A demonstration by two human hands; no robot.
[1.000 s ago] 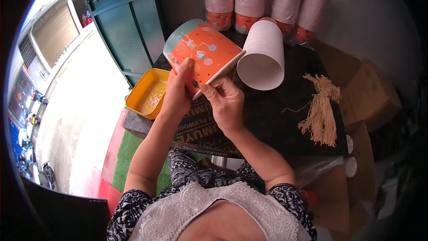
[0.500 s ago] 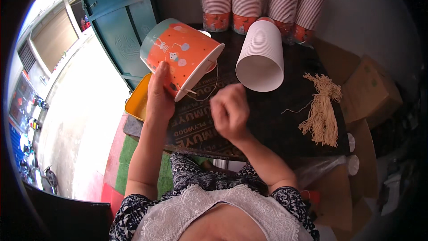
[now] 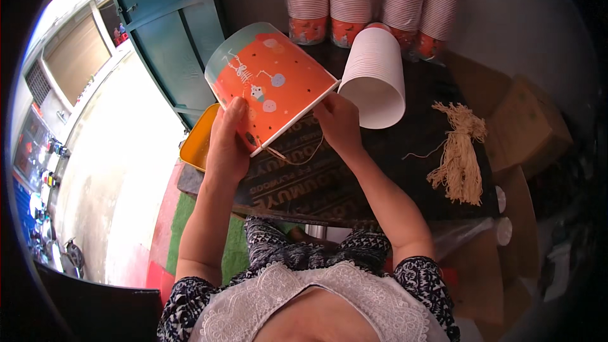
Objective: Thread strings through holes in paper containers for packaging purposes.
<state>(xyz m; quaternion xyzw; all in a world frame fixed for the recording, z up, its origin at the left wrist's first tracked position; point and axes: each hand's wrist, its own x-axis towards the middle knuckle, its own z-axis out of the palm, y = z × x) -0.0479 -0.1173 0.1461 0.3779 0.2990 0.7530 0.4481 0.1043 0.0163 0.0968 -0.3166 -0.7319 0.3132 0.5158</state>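
- Yellow plastic of a shallow tray (image 3: 197, 145) is seen just left of and below the left grip, partly hidden by the wrist, at the edge of the dark surface (image 3: 354, 183).
- Held in the left hand (image 3: 225, 145) is an orange paper bucket (image 3: 269, 85), tilted on its side above the surface, its open rim turned down and to the right; the grip is closed on the bucket's wall near the rim, thumb laid on the printed outside, fingers hidden behind.
- Judged from its look, the bucket is light, thin-walled and easily dented; it is best taken near the stiffer rolled rim, as it is now, rather than squeezed at mid-wall.
- A thin tan string (image 3: 297, 158) is seen looping from the rim just below the left thumb across to the right grip; it looks limp and light, and would slip unless pinched close to its end.
- The right hand (image 3: 339, 123) is placed at the rim's right end, fingers curled shut; whether the string is pinched there cannot be told.
- Just right of the right grip, a nested stack of white cups (image 3: 375, 76) lies on its side.
- Further right, well apart from both grips, a bundle of cut strings (image 3: 459, 152) lies on the surface.
- Beyond the grips, upright cup stacks (image 3: 373, 0) are lined along the wall.
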